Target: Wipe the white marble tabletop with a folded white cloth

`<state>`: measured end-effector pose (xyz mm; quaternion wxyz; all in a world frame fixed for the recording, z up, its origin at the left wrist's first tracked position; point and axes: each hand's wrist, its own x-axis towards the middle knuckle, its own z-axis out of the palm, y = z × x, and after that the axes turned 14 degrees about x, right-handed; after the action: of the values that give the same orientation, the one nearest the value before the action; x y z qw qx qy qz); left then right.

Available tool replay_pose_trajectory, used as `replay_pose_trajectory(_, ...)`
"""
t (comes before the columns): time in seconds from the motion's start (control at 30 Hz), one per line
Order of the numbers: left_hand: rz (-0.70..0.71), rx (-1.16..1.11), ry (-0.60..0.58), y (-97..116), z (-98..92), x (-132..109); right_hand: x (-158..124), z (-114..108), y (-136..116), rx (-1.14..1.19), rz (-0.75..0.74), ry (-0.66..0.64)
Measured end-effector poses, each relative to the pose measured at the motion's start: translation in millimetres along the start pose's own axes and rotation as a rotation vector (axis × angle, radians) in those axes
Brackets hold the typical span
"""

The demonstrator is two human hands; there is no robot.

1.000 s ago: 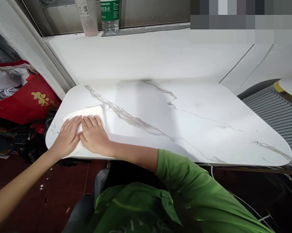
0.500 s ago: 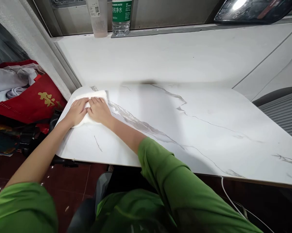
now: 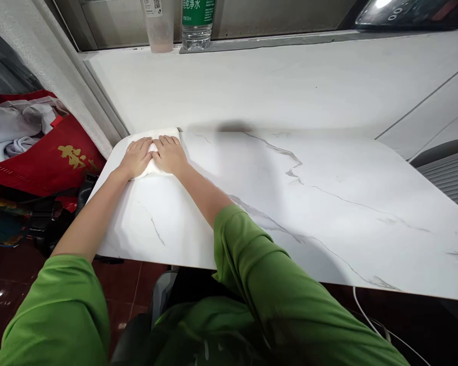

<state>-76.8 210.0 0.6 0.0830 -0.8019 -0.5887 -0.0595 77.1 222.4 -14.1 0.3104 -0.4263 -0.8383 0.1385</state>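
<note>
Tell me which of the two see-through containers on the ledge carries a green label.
The bottle, standing to the right of the cup: its label is green, whereas the cup's is white.

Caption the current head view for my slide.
Left hand and right hand lie side by side on a white cloth at the far left corner of a marbled table.
</note>
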Motion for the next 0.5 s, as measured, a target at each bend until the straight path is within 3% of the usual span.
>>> replay_pose_trajectory(0.17,0.007,0.016,0.003,33.1,-8.5,-32.7,-36.3,-18.6,-4.3,-0.009,-0.026,-0.054)
replay_pose_trajectory(0.37,-0.031,0.029,0.049,110.9,-19.7,-94.5,-116.3,-56.1,-5.5,-0.019,-0.176,-0.108)
replay_pose_trajectory(0.5,0.018,0.021,0.056,161.3,-27.8,-128.6,-173.7,-83.0,-7.6,-0.04,-0.202,-0.131)
